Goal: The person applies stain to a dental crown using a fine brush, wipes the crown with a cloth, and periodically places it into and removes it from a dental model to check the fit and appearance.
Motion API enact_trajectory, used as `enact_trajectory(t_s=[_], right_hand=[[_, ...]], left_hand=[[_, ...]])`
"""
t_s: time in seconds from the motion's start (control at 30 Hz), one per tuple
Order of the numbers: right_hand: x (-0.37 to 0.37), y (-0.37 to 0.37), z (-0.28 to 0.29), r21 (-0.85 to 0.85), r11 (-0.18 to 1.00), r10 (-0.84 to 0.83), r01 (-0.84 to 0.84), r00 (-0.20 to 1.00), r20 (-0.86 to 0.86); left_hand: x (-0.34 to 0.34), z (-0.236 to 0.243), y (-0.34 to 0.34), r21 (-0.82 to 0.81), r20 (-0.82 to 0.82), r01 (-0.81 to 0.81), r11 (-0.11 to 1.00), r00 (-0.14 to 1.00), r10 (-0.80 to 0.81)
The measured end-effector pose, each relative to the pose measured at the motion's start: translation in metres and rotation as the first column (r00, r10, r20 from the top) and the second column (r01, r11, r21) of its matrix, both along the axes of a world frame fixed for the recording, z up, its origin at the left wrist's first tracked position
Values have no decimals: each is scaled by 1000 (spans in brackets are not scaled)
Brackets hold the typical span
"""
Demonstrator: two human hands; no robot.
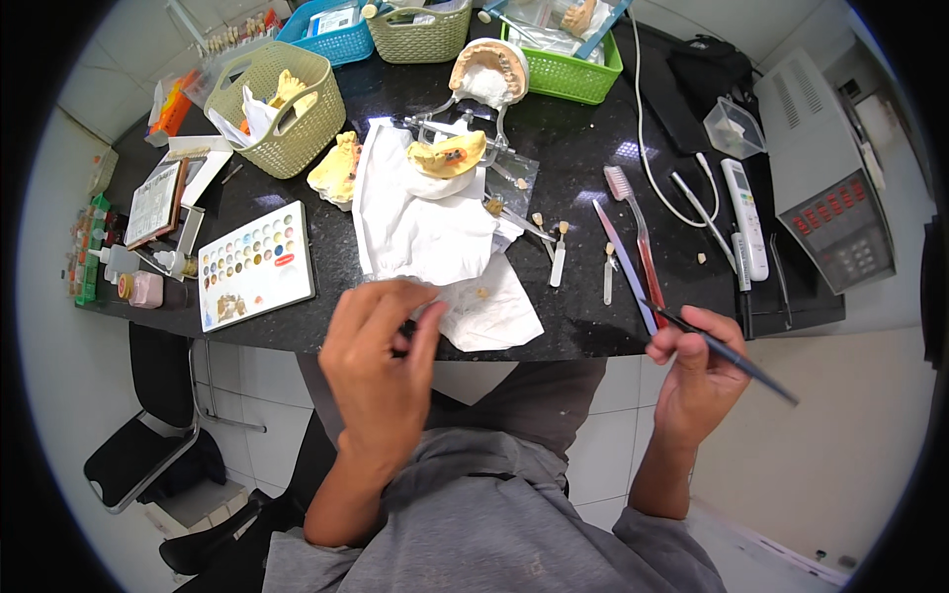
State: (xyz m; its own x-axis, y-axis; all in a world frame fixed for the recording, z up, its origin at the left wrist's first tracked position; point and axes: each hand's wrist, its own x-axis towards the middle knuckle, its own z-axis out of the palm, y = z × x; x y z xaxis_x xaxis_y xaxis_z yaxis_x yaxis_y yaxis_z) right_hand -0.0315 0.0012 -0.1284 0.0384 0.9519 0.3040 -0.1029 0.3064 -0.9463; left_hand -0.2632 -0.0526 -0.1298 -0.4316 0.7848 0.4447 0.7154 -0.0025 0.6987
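Observation:
My left hand [381, 361] hovers over the table's front edge, its thumb and forefinger curled almost together beside a crumpled white tissue [504, 314]. Anything between those fingertips is hidden or too small to name. On the tissue lies a tiny yellowish tooth-like piece [482, 294]. My right hand [702, 371] is closed on a slim dark brush [736, 358], its narrow tip pointing left. Just beyond that tip are a purple strip-like tool [625, 262] and a red toothbrush [633, 217]. A yellow dental cast [447, 156] rests on white cloth [425, 232] farther back.
At left lies a white palette [255, 259] with coloured wells. Tooth shade tabs [559, 257] stand between tissue and toothbrush. A plaster jaw model [489, 74], a beige basket [277, 109] and a green basket [568, 74] line the back. A white remote [746, 217] lies beside a grey machine [830, 188].

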Motion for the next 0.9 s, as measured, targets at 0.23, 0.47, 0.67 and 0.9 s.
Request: enact_trajectory(t_s=[0.23, 0.47, 0.67, 0.9], right_hand=[[14, 18, 23, -36, 954, 288, -297, 882, 372], [5, 10, 45, -167, 943, 332, -287, 815, 475], [2, 4, 43, -140, 914, 399, -381, 777, 488], [2, -2, 37, -156, 918, 389, -364, 754, 529]], left_hand=[[-8, 26, -30, 49, -64, 256, 966, 965, -252], [15, 38, 19, 177, -220, 352, 919, 924, -312], [48, 53, 41, 64, 626, 653, 755, 563, -540], [52, 45, 38, 211, 764, 491, 845, 457, -456]])
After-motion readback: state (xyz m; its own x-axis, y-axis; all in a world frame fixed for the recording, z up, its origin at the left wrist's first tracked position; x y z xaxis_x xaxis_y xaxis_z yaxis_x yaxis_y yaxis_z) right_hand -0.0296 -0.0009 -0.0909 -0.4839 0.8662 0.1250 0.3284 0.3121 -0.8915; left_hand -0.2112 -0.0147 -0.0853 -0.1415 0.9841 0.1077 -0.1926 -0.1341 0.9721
